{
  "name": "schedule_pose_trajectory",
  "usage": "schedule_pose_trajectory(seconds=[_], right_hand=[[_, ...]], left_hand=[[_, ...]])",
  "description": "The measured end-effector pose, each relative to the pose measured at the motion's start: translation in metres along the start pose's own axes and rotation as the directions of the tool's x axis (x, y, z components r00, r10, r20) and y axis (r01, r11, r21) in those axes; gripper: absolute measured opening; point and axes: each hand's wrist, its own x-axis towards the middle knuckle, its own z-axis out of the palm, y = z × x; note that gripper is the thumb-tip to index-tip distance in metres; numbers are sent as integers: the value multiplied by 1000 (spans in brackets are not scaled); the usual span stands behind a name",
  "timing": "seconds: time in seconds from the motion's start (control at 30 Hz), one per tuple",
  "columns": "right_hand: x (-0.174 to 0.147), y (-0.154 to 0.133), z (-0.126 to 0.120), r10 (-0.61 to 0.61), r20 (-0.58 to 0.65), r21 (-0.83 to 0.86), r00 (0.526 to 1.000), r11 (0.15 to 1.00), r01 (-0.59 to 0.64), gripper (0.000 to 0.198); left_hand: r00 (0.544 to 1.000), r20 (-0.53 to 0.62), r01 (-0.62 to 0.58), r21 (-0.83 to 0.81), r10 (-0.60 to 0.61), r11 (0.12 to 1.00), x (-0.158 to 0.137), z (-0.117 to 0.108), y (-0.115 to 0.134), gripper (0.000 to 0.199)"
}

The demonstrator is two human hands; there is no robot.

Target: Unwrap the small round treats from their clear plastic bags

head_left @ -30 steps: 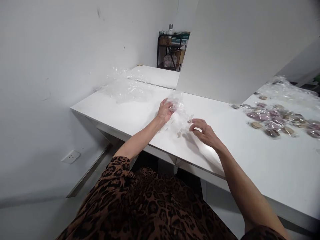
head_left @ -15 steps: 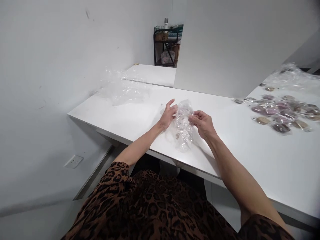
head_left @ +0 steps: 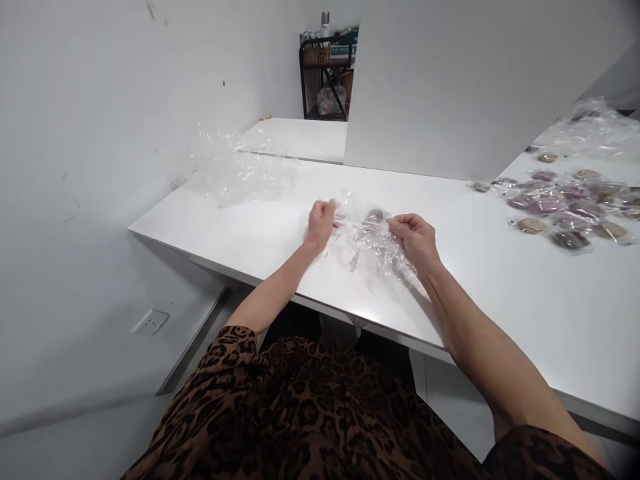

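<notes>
A clear plastic bag (head_left: 385,250) is stretched between my two hands just above the white table (head_left: 500,300). My left hand (head_left: 321,223) is closed on its left side, fingers curled in. At the other side, my right hand (head_left: 414,239) pinches the plastic between thumb and fingers. Through the film shows a dark purplish round piece (head_left: 375,215), close to my right fingertips. Some reddish-purple also shows by my left fingers, too blurred to name. Small brownish flecks (head_left: 353,261) lie below the plastic.
Crumpled clear plastic (head_left: 240,170) lies at the table's left end by the wall. Several small wrapped pieces, purple, brown and tan, form a pile (head_left: 570,207) at the right, with more clear plastic (head_left: 600,137) behind. A grey-white panel (head_left: 430,93) rises at the back edge.
My hands have moved apart, spreading the bunched plastic wider. My left fingers, extended before, are now curled closed on it. The dark purplish piece has come into view.
</notes>
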Motion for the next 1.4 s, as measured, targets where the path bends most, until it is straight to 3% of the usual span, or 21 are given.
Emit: schedule_pose_trajectory(seconds=[0.07,0.17,0.23,0.3,0.37,0.47,0.53,0.6,0.73,0.8,0.87,0.93,1.03,1.13,1.2,1.23,1.3,1.33,1.4], right_hand=[[5,3,-6,98,17,-34,995,995,-97,48],[6,6,-10,145,14,-130,989,981,-142,45],[3,3,-11,-18,-83,-229,996,974,-2,45],[-4,-5,-10,-244,-101,-343,965,919,196,48],[-12,-12,-6,-360,61,-425,931,835,351,55],[-23,-15,3,-360,351,-539,864,677,501,71],[-24,-9,7,-360,392,-605,846,592,532,65],[-21,-4,7,-361,322,-599,875,638,483,47],[-5,-6,-9,-264,81,-314,961,908,276,39],[4,-15,-21,-208,21,-150,978,967,208,42],[9,-26,-33,-173,38,-60,984,983,176,43],[10,-36,-41,-157,119,-46,980,986,163,43],[6,-47,-47,-122,298,-79,947,985,152,44],[3,-51,-47,-97,417,-111,904,981,157,45],[5,-49,-48,-124,385,-131,915,974,187,45],[7,-49,-49,-159,327,-149,932,965,217,44],[11,-49,-53,-278,157,-207,948,929,307,41],[13,-50,-54,-355,70,-244,932,900,361,39],[11,-55,-54,-521,-58,-313,852,820,480,34]], left_hand=[[992,-54,100,-190,-112,977,4,-4,2,30],[989,41,145,-313,-139,939,3,-7,3,34],[989,131,114,-333,-74,936,0,-5,3,32],[982,191,84,-362,-15,928,-5,-2,4,30],[975,221,79,-368,4,926,-11,3,8,30],[963,268,87,-309,-1,947,-22,7,17,36],[955,296,78,-281,10,957,-25,8,20,37],[953,302,60,-270,26,961,-25,7,20,35],[967,240,-30,-202,79,979,-14,0,12,39],[978,179,-101,-60,111,993,-11,-6,11,46],[973,127,-210,134,193,968,-13,-9,19,57],[933,183,-352,269,311,897,-17,-6,34,69],[801,446,-543,264,398,797,-20,13,59,72],[652,666,-634,216,363,742,-11,43,66,66],[617,742,-642,282,262,713,0,60,60,57],[633,748,-630,348,200,694,6,65,55,46],[728,677,-563,498,109,659,17,67,47,17],[787,611,-502,556,84,663,21,63,45,11],[895,446,-313,602,16,735,28,50,45,21]])
